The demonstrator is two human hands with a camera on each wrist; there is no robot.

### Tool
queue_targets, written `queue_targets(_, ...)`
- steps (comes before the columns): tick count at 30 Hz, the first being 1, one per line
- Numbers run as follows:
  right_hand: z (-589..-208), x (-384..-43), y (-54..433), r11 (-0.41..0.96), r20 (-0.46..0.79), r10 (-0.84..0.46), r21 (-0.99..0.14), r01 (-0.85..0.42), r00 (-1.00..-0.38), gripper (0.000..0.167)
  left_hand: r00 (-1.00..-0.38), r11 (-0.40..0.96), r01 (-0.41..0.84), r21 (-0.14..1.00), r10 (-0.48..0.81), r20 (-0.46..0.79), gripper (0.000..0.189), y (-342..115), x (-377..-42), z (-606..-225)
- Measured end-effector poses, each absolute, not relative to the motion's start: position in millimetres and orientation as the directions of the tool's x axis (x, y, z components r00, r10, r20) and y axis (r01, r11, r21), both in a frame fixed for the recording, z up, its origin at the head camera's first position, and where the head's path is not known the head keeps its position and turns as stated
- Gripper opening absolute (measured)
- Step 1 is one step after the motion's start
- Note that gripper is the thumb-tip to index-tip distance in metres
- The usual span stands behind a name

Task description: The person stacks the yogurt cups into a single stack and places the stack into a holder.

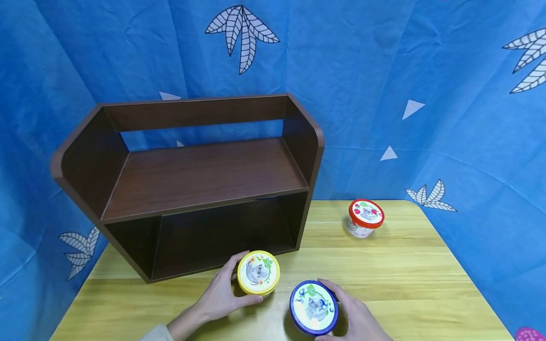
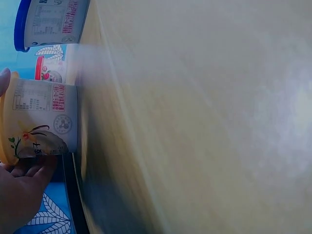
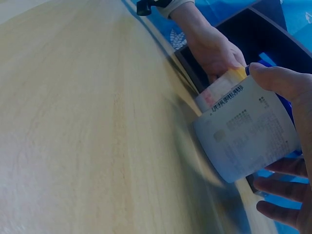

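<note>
My left hand (image 1: pixel 222 292) grips a white tub with a yellow lid (image 1: pixel 259 273), thumb on one side and fingers on the other. In the left wrist view that yellow-lidded tub (image 2: pixel 44 117) shows a vanilla flower print and a label. To its right, my right hand (image 1: pixel 356 315) holds a tub with a blue lid (image 1: pixel 313 307) by its sides. The right wrist view shows the thumb at the rim of this blue-lidded tub (image 3: pixel 248 129), with several fingers spread below. A shadow lies on the table beneath it. Both lids face up in the head view.
A dark brown two-level shelf (image 1: pixel 213 170) stands at the back left, just behind the left hand. A red-lidded tub (image 1: pixel 366 218) sits on the wooden table (image 1: pixel 409 284) at the back right. Blue patterned cloth (image 1: pixel 350 71) hangs behind and along the sides.
</note>
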State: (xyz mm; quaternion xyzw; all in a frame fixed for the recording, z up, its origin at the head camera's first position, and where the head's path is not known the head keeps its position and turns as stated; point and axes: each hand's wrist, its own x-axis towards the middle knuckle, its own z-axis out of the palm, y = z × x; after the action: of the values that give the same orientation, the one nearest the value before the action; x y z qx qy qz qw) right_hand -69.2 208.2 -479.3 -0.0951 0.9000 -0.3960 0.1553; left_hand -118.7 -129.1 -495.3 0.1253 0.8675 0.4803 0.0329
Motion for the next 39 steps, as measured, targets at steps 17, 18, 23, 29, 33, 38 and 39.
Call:
queue_targets(17, -482, -69, 209, 0.673, -0.136, -0.308, -0.731, -0.115, -0.941, 0.105, -0.972, 0.516, 0.161, 0.841, 0.233, 0.043, 0.105, -129, -118, -495)
queue_targets(18, -481, -69, 209, 0.672, -0.136, -0.311, -0.731, -0.117, -0.941, 0.104, -0.972, 0.517, 0.159, 0.841, 0.231, 0.042, 0.105, -129, -118, -495)
queue_targets(23, -481, -71, 212, 0.695, -0.098, -0.329, -0.699, -0.171, -0.939, 0.106, -0.971, 0.504, 0.161, 0.848, 0.236, 0.044, 0.105, -129, -116, -495)
queue_targets(29, -477, -73, 216, 0.702, -0.078, -0.317, -0.69, -0.179, -0.945, 0.107, -0.969, 0.489, 0.167, 0.856, 0.243, 0.05, 0.104, -128, -116, -496)
queue_targets(33, -471, -74, 217, 0.72, -0.044, -0.309, -0.663, -0.204, -0.95, 0.108, -0.967, 0.481, 0.17, 0.86, 0.248, 0.052, 0.104, -128, -117, -497)
queue_targets(38, -466, -76, 217, 0.735, 0.057, -0.299, -0.623, -0.268, -0.953, 0.109, -0.966, 0.482, 0.174, 0.858, 0.251, 0.055, 0.104, -126, -115, -496)
queue_targets(39, -466, -77, 217, 0.732, 0.079, -0.296, -0.622, -0.279, -0.952, 0.109, -0.967, 0.482, 0.172, 0.859, 0.251, 0.053, 0.104, -126, -115, -496)
